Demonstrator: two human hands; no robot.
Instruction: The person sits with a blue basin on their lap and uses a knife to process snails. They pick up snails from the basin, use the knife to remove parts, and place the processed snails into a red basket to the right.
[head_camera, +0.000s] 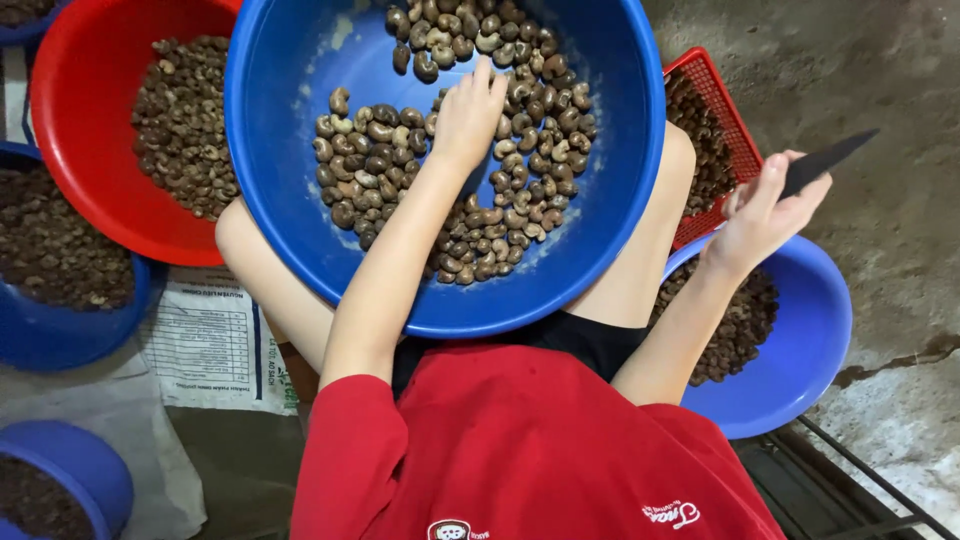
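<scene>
A large blue basin rests on my lap, holding several brown cashew nuts in their shells. My left hand reaches into the basin, its fingers spread and touching the nuts in the middle. Out to the right, above a smaller blue bowl, my right hand grips a dark knife whose blade points up and right.
A red basin of nuts sits at the upper left. Blue bowls with dark contents line the left edge. A red mesh basket of nuts lies to the right of my knee. A printed sack covers the floor.
</scene>
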